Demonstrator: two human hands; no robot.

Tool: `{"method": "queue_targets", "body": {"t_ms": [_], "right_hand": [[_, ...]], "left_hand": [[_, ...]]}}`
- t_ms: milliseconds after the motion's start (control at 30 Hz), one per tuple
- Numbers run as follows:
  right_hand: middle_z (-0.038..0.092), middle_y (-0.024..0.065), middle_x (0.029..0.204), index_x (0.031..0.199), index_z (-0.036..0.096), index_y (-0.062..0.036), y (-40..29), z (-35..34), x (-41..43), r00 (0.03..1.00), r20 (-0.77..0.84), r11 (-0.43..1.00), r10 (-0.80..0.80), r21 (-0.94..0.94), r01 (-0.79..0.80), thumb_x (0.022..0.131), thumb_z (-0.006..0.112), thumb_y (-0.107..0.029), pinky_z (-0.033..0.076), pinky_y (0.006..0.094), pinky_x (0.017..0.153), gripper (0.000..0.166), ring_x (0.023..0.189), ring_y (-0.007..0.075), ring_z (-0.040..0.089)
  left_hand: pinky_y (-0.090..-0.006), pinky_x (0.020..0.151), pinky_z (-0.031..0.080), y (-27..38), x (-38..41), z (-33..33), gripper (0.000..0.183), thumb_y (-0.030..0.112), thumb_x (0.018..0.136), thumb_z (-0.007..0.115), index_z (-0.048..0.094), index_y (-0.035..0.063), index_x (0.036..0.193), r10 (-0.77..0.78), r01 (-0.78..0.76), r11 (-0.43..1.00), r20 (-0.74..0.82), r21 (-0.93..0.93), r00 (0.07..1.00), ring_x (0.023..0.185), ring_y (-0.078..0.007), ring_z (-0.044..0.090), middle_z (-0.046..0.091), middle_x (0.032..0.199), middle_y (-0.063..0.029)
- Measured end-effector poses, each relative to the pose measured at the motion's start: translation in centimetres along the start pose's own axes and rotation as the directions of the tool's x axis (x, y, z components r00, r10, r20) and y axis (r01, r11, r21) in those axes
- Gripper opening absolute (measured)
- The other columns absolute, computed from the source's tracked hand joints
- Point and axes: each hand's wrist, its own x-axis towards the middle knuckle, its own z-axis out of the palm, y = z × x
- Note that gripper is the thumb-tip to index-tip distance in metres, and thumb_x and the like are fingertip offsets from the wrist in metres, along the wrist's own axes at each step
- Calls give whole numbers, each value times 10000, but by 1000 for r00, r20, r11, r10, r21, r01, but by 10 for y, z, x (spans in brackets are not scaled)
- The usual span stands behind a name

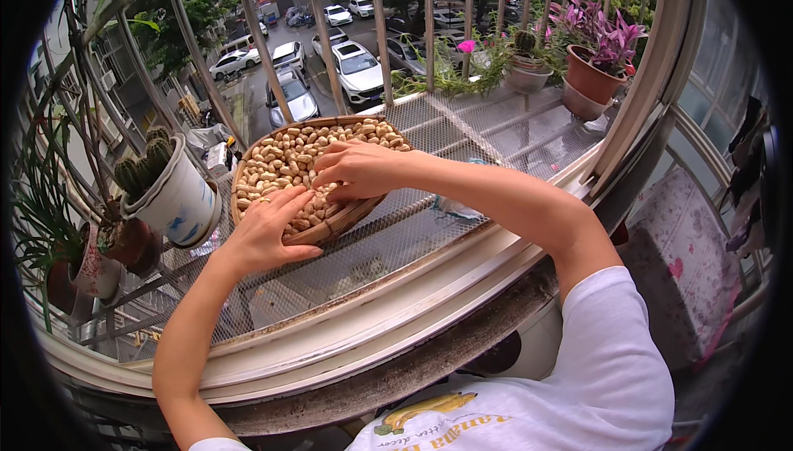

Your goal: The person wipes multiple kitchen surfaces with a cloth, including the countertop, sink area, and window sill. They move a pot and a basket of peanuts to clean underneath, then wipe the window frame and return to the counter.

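Observation:
A shallow woven bamboo basket (322, 232) filled with unshelled peanuts (288, 157) rests on a metal mesh shelf outside the window. My left hand (272, 228) lies over the basket's near left side, fingers stretched across the peanuts and thumb apart by the near rim. A ring is on one of its fingers. From the right, my right hand (356, 169) reaches in with bent fingers among the peanuts, close to the left fingertips. Whether those fingers grip any peanuts is hidden.
Metal bars (316, 36) rise behind the basket. A white pot (176, 197) with cacti stands left, near other potted plants. Rightward are a grey pot (526, 76) and a brown pot (595, 76) with purple leaves. The window track (372, 321) runs beneath my forearms.

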Motion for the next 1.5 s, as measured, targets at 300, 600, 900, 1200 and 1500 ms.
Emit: {"method": "queue_targets", "body": {"t_ms": [300,600,900,1200,1500], "right_hand": [[598,30,1146,1004,675,-128,34,22,23,968,224,993,109,-71,-95,898,473,-343,377,363,959,313,1122,247,482],[624,57,1007,910,655,-64,39,10,11,992,97,994,75,-83,-67,840,590,-192,424,366,902,160,1039,254,530],[655,90,996,1044,665,-125,-15,-82,-66,948,-21,929,319,-192,-317,838,631,-208,484,356,774,224,898,233,600],[635,102,810,1004,577,-96,6,-48,-146,772,385,849,506,-381,-366,720,671,-208,495,423,635,319,790,289,630],[622,173,826,872,589,-35,118,-23,-156,893,34,822,450,-406,-399,724,604,-119,485,428,669,171,747,330,619]], "left_hand": [[-388,853,411,-6,-3,2,531,299,657,758,583,41,1088,26,-21,998,86,-62,996,1063,-262,526,558,1139,-100],[-379,827,417,0,-11,2,481,265,655,775,589,59,1047,119,-118,993,-37,16,992,1014,-258,550,576,1103,-93],[-405,993,348,2,-20,-6,636,315,718,739,501,44,1241,108,-103,989,-45,105,993,1173,-297,478,533,1248,-133],[-397,950,385,24,-20,-45,433,112,734,703,576,36,1140,143,-101,965,-164,241,976,1100,-285,541,590,1175,-115],[-406,924,393,67,-65,-56,318,142,723,707,635,48,1018,61,-34,948,-75,316,995,1011,-256,574,634,1047,-94]]}}
